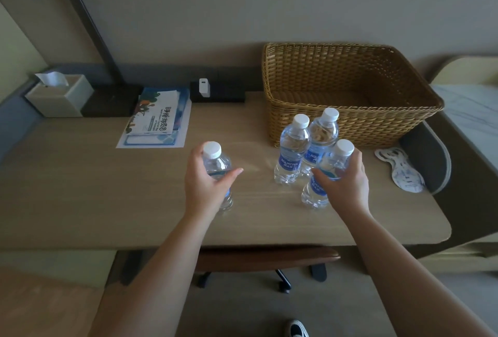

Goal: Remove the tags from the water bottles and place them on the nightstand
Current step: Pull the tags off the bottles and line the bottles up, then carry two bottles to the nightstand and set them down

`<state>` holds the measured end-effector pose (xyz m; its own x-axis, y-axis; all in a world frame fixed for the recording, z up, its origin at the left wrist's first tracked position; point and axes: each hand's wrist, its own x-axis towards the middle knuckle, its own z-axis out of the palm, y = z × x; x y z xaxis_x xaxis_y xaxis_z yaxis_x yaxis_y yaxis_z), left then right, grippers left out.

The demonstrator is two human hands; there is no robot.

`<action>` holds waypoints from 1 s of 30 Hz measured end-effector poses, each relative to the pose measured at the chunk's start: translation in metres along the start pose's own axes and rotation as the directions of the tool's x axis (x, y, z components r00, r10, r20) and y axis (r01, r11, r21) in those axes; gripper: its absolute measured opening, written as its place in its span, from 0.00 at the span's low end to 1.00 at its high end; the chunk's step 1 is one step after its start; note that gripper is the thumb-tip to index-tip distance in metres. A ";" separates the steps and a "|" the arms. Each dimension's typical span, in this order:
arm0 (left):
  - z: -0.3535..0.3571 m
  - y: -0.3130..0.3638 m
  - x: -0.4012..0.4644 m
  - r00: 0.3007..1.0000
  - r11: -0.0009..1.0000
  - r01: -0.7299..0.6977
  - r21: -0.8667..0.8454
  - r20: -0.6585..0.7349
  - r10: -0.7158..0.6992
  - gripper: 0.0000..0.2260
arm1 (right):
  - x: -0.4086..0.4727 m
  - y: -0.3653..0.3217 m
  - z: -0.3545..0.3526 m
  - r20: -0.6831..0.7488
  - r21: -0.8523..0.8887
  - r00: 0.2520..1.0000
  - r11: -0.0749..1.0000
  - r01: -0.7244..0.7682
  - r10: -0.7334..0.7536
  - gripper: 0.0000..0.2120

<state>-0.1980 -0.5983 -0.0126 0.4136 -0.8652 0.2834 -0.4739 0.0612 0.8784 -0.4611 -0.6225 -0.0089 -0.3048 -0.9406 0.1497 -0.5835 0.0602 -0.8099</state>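
Observation:
Several clear water bottles with white caps and blue labels stand on the wooden desk [107,201]. My left hand [206,183] grips one bottle [215,164] standing apart at the desk's middle. My right hand [343,183] grips the nearest bottle [334,164] of a group of three. The other two bottles [291,147] [324,129] stand just behind it, in front of the basket. A small pile of white paper tags [401,172] lies on the desk to the right of the bottles.
An empty wicker basket [350,121] sits at the back right. A brochure [156,118], a tissue box [59,94], a black lamp base [110,102] and a charger [204,87] line the back. A chair [269,258] is tucked under the desk.

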 end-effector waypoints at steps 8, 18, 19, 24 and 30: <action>0.006 -0.008 -0.002 0.998 0.999 -0.026 0.034 0.052 0.025 0.30 | -0.017 0.000 -0.003 -0.001 -0.018 1.000 1.000 -0.009 0.009 0.33; 0.051 0.048 -0.036 0.953 0.983 -0.186 0.007 0.246 0.178 0.30 | -0.039 0.035 -0.075 -0.131 0.025 0.988 0.996 -0.083 0.086 0.30; 0.061 0.060 -0.042 0.938 0.977 -0.212 -0.028 0.274 0.211 0.29 | -0.044 0.040 -0.089 -0.164 0.035 0.983 0.996 -0.081 0.086 0.30; 0.126 0.128 -0.095 0.811 0.909 -0.381 -0.172 0.410 0.417 0.29 | -0.075 0.074 -0.173 -0.324 0.078 0.937 0.991 -0.109 0.129 0.30; 0.212 0.205 -0.204 0.613 0.874 -0.379 -0.305 0.625 0.484 0.26 | -0.131 0.141 -0.297 -0.501 0.069 0.838 0.976 -0.208 0.214 0.27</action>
<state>-0.5450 -0.5148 0.0283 -0.4615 -0.8115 0.3585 -0.3335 0.5331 0.7775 -0.7271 -0.3913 0.0254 -0.7578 -0.6083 0.2360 -0.4536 0.2312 -0.8607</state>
